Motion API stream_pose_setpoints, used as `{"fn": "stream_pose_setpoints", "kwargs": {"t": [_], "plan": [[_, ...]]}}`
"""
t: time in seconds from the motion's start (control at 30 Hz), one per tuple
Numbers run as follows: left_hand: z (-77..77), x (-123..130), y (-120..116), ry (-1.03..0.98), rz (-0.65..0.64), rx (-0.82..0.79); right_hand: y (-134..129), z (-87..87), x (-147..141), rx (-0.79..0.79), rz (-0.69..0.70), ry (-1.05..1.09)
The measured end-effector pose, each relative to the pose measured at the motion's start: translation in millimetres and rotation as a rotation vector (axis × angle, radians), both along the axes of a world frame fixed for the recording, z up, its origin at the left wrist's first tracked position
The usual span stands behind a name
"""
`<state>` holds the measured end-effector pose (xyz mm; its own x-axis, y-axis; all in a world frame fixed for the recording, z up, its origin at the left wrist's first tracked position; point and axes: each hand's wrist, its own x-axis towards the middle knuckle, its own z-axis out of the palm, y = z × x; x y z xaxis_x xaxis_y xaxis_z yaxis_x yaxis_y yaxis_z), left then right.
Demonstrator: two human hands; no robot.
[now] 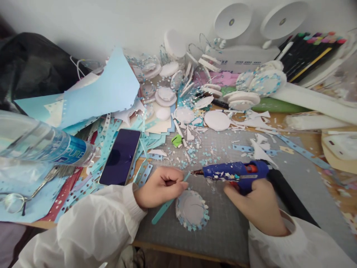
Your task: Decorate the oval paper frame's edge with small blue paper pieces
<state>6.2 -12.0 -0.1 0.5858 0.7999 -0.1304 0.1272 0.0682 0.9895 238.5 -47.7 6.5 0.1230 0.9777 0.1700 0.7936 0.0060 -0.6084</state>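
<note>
My left hand (pixel 164 188) is closed, pinching a thin teal strip (pixel 161 212) that runs down toward the mat's front edge. The strip's upper end is beside the nozzle of a blue glue gun (pixel 225 171); whether they touch I cannot tell. My right hand (pixel 259 204) is wrapped round the gun's handle, and the nozzle points left. Just below and between my hands, a round white disc (pixel 191 209) lies flat on the grey mat (pixel 223 238). Small blue and white flower pieces ring its rim.
A phone (pixel 121 157), a water bottle (pixel 44 139) and scissors (pixel 41 186) lie to the left. Behind are white discs (pixel 217 120), blue paper (pixel 100 89), a green clip (pixel 176 140) and markers (pixel 312 56). Paper scraps are scattered about.
</note>
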Motion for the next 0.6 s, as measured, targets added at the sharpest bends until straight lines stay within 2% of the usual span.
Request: {"fn": "stream_pose_setpoints", "kwargs": {"t": [0.3, 0.47, 0.6], "plan": [[0.4, 0.6, -0.5, 0.004, 0.009, 0.001, -0.1, -2.8, 2.3, -0.003, -0.004, -0.042], [0.1, 0.5, 0.4, -0.005, 0.003, -0.010, 1.3, -4.7, 1.2, 0.113, 0.015, -0.084], [-1.2, -0.9, 1.9, -0.022, 0.007, -0.041, -2.9, 5.2, 11.8, 0.165, -0.018, -0.096]]}}
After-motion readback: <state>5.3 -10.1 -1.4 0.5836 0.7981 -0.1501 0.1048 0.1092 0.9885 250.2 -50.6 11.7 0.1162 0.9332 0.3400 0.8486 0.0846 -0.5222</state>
